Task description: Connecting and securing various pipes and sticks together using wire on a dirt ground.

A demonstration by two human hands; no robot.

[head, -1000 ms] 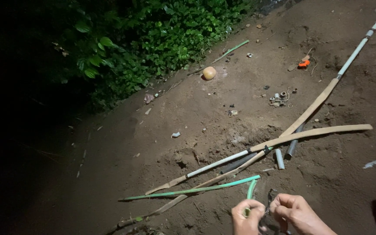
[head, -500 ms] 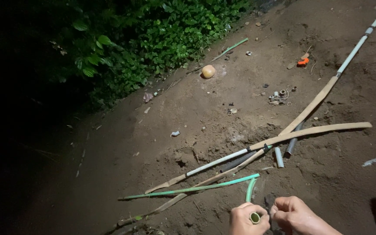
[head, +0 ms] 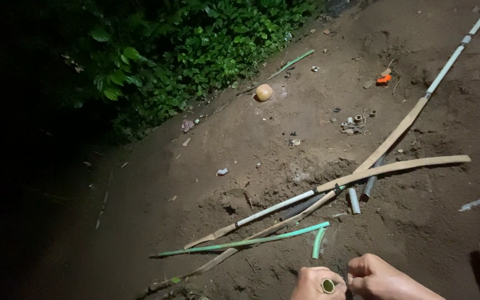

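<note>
**Inspector:** Report on the hands.

**Assistant:** Both sit at the bottom edge of the view, close together. The left hand (head: 318, 283) is curled shut around a short round tube end with a green rim (head: 328, 286), its open mouth facing up. The right hand (head: 381, 280) has its fingers pinched closed right beside that tube; whether it grips anything I cannot tell, as the light is poor there.

**Inspector:** Why held so?

**Assistant:** In my judgement, the left steadies the piece upright so the right can work at its mouth.

**Inspector:** Surroundings?

**Assistant:** Bare brown earth (head: 240, 144). Just ahead of the hands lie a long thin green pipe (head: 245, 243) and a short bent green pipe offcut (head: 318, 243). Beyond them, flat pale wooden slats (head: 395, 166) cross a white plastic pipe (head: 276, 209). A round tan ball (head: 264, 92) rests well apart, near the leafy green bushes (head: 195, 50).
</note>
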